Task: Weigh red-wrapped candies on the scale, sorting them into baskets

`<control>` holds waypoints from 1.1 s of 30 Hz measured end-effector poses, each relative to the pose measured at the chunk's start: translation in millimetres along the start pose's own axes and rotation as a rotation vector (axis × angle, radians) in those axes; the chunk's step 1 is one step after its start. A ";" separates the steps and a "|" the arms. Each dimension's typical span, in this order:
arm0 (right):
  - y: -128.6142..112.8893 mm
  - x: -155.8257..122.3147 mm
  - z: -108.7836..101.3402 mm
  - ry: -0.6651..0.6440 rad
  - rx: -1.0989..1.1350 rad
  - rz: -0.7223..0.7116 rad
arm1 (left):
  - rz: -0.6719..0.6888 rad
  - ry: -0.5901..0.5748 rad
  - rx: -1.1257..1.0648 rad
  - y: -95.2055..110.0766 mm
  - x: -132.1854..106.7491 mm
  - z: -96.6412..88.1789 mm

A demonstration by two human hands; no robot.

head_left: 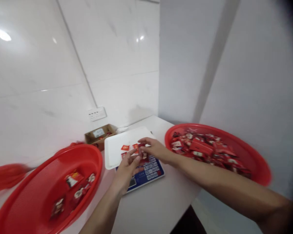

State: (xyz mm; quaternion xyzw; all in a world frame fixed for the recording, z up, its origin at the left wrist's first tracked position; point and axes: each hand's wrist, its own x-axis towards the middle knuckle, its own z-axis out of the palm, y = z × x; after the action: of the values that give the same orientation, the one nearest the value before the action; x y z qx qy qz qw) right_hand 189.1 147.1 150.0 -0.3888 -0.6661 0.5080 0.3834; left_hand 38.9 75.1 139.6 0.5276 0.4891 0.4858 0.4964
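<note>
My right hand [154, 150] pinches a dark red wrapped packet [143, 155] above the front edge of a white scale tray [112, 152]. Close beside it, my left hand [129, 167] has its fingers apart and curved toward the packet; whether they touch it I cannot tell. Small orange-red packets [125, 147] lie on the tray, partly covered by my hands. Beneath my hands is the blue keypad panel of a digital scale [151, 170].
A red basket [100, 162] on the left holds several red packets [74, 178]. To the right, another red basket [263, 170] is heaped with packets [202, 148]. A cardboard box [95, 138] stands behind, by the wall socket [97, 113]. Red netting [8, 175] lies far left.
</note>
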 end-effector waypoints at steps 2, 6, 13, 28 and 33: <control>2.0 -6.6 -0.4 -0.046 -0.035 -0.060 | -0.056 -0.026 -0.149 0.6 -1.5 10.2; 9.3 5.1 -20.1 0.042 -0.457 -0.081 | -0.097 0.040 -0.333 2.1 -0.4 14.0; 20.3 48.7 -1.3 -0.072 -0.793 -0.168 | -0.132 0.252 -0.556 8.7 -5.5 -0.7; -10.9 4.8 -70.0 0.031 -0.853 -0.179 | -0.297 0.252 -0.614 12.4 -4.6 -8.6; -4.6 -34.0 -173.8 0.049 -0.826 0.077 | -0.296 0.209 -0.621 21.0 5.1 0.7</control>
State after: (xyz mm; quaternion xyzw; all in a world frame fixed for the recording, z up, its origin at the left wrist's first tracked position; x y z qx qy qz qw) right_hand 359.6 181.2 183.5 -0.5468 -0.7895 0.2026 0.1916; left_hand 40.5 79.5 160.6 0.2227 0.4374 0.5855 0.6452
